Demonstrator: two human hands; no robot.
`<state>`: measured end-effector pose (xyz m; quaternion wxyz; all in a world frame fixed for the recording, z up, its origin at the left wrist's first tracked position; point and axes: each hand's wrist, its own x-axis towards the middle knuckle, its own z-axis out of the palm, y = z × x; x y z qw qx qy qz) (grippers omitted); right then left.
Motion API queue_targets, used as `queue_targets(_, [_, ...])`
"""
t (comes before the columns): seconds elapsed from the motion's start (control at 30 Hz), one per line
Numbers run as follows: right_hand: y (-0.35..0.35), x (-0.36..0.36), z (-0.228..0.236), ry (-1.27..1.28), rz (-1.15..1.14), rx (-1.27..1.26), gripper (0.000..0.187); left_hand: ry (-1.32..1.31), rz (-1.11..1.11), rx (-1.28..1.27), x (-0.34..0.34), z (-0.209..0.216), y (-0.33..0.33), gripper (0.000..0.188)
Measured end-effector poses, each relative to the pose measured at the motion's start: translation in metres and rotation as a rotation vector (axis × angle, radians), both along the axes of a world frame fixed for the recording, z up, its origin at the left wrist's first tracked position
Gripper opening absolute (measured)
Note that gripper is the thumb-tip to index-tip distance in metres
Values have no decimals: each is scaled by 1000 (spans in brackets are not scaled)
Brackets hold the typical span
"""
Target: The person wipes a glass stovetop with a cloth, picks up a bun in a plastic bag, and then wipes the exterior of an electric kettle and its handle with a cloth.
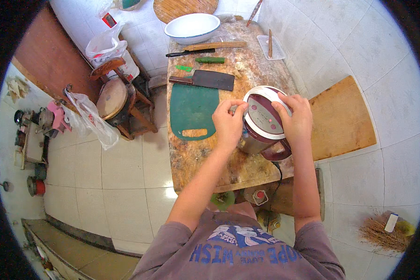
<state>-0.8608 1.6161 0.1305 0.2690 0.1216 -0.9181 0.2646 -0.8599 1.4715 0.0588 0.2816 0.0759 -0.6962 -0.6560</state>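
A soymilk maker [253, 145] with a metal body, dark red handle and white-rimmed top [265, 115] with buttons stands near the table's right edge. A small light glows on its panel. My left hand [228, 123] pinches the left rim of that top, its fingers curled. On the opposite side my right hand [297, 116] grips the rim between thumb and fingers. Left of the appliance lies a green cutting board [193, 109]. A dark cleaver [213, 80] rests across the board's far end, with a cucumber piece [210, 60] beyond it.
Farther back are a black-handled knife [191, 52], a bundle of wooden sticks [219, 45] and a white basin [191, 29]. A plastic tray [276, 50] sits by the wall. A wooden board [343, 119] leans at right. A black cord [278, 175] hangs over the near edge.
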Motion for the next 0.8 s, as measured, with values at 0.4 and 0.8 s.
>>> queue_targets(0.4, [0, 0, 2, -24, -6, 1, 28, 17, -10, -132, 9, 5, -2, 9])
queue_targets(0.8, [1, 1, 1, -20, -24, 10, 27, 51, 18, -140, 0, 7, -2, 6])
